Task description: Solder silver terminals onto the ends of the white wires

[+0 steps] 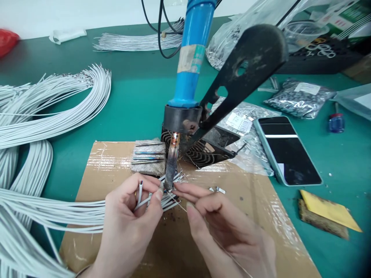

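Note:
A blue-handled soldering iron [188, 85] is fixed in a black stand [246, 73] with its tip pointing down. My left hand [130, 216] pinches a white cable [140, 193] close under the iron's tip. That cable's cut end sticks up between the fingers, and the part at the fingertips is too small to make out. In the fingers of my right hand [228, 227] is a thin solder wire [179, 205], its end reaching the iron's tip. Behind the left hand runs a bundle of white cables [72, 212], their ends fanned out beneath the iron.
Cardboard [95, 170] covers the work spot. A grey block [149, 166] with metal rods and a black fan [203, 150] stand behind the hands. To the right lie a phone [290, 150], a yellow sponge [330, 212] and bagged parts [301, 98]. Coiled cables [58, 116] fill the left.

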Action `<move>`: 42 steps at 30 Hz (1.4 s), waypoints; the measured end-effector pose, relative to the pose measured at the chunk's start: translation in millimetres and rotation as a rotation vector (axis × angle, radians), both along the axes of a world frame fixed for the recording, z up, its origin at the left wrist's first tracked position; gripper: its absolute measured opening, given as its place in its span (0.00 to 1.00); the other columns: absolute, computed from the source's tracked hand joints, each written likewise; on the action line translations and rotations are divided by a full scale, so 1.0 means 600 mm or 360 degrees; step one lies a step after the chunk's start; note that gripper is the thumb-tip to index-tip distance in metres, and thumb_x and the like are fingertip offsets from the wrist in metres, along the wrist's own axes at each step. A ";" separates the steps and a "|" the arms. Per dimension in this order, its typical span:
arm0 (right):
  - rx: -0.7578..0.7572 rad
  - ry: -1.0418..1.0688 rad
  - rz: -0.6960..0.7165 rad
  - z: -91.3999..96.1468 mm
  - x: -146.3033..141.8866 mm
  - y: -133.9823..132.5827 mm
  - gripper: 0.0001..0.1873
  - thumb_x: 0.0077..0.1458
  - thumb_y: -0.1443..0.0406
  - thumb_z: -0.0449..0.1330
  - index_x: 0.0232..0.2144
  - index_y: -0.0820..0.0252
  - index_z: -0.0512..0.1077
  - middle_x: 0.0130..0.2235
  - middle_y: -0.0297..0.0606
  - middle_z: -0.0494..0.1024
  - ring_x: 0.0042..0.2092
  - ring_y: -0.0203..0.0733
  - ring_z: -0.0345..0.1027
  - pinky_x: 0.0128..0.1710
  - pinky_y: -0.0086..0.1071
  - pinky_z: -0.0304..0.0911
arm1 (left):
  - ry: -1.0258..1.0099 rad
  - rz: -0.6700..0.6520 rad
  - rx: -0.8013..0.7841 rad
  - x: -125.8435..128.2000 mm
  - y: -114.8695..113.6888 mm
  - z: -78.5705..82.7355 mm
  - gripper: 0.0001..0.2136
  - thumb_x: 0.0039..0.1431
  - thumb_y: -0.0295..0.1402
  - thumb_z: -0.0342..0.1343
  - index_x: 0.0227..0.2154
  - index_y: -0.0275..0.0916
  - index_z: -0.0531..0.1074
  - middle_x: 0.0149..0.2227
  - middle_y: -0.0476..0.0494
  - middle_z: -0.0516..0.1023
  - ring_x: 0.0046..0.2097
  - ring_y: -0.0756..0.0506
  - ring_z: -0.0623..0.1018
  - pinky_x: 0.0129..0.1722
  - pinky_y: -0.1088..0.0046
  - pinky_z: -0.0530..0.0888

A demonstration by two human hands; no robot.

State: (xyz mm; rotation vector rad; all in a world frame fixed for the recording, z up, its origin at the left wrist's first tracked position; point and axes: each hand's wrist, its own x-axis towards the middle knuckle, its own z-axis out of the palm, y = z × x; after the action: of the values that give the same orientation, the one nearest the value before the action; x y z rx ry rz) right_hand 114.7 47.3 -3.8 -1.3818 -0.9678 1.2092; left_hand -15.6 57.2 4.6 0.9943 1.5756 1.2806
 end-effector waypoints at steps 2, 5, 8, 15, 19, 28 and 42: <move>0.0011 0.0004 0.0015 0.000 0.001 0.000 0.12 0.59 0.66 0.64 0.23 0.53 0.72 0.44 0.35 0.87 0.46 0.40 0.83 0.49 0.24 0.74 | -0.0014 -0.0002 -0.0004 0.000 0.000 0.000 0.08 0.55 0.23 0.63 0.24 0.41 0.77 0.30 0.53 0.81 0.30 0.53 0.81 0.29 0.85 0.76; 0.0015 -0.0037 0.0034 -0.001 0.003 0.000 0.12 0.59 0.66 0.65 0.23 0.52 0.72 0.44 0.34 0.87 0.46 0.40 0.83 0.49 0.25 0.73 | -0.0005 0.0000 -0.0006 0.000 0.000 0.002 0.08 0.55 0.23 0.63 0.24 0.40 0.77 0.30 0.51 0.81 0.30 0.52 0.82 0.28 0.84 0.77; 0.0014 -0.0095 0.0059 -0.005 0.005 0.000 0.11 0.58 0.65 0.66 0.24 0.51 0.72 0.44 0.34 0.87 0.46 0.43 0.83 0.49 0.28 0.74 | 0.0029 0.0008 0.0023 0.000 0.000 0.004 0.07 0.54 0.22 0.63 0.24 0.40 0.78 0.30 0.51 0.82 0.31 0.51 0.82 0.29 0.84 0.77; 0.0026 -0.0050 0.0072 -0.003 0.004 -0.001 0.12 0.59 0.66 0.64 0.24 0.52 0.71 0.45 0.35 0.87 0.45 0.44 0.84 0.50 0.32 0.74 | 0.0089 0.0007 0.0048 -0.001 -0.002 0.005 0.08 0.54 0.22 0.63 0.24 0.40 0.77 0.30 0.53 0.82 0.31 0.53 0.82 0.30 0.87 0.76; 0.0076 -0.0081 0.0067 -0.005 0.004 0.000 0.12 0.59 0.66 0.64 0.23 0.53 0.71 0.45 0.39 0.87 0.45 0.47 0.84 0.49 0.34 0.76 | 0.0111 0.0025 0.0031 -0.003 -0.005 0.002 0.08 0.54 0.22 0.63 0.24 0.40 0.77 0.31 0.52 0.82 0.32 0.52 0.82 0.30 0.86 0.76; 0.0083 -0.0141 0.0051 -0.011 0.006 0.000 0.11 0.58 0.64 0.66 0.24 0.51 0.72 0.43 0.33 0.87 0.44 0.44 0.84 0.49 0.31 0.74 | 0.0028 -0.0023 0.0004 -0.001 -0.003 0.002 0.08 0.54 0.22 0.63 0.24 0.41 0.77 0.30 0.52 0.81 0.30 0.51 0.81 0.28 0.83 0.77; 0.0104 -0.0132 0.0062 -0.010 0.006 0.001 0.11 0.59 0.65 0.65 0.24 0.52 0.72 0.44 0.36 0.87 0.44 0.45 0.84 0.49 0.33 0.75 | 0.0040 -0.0021 0.0015 -0.001 -0.001 0.003 0.08 0.54 0.22 0.63 0.24 0.41 0.77 0.30 0.53 0.81 0.30 0.52 0.81 0.27 0.84 0.76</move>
State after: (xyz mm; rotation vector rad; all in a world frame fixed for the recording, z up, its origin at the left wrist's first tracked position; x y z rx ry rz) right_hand 118.1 48.0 -9.9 -1.3755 -1.0876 1.1467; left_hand -16.0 56.5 6.2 1.0286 1.5809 1.2722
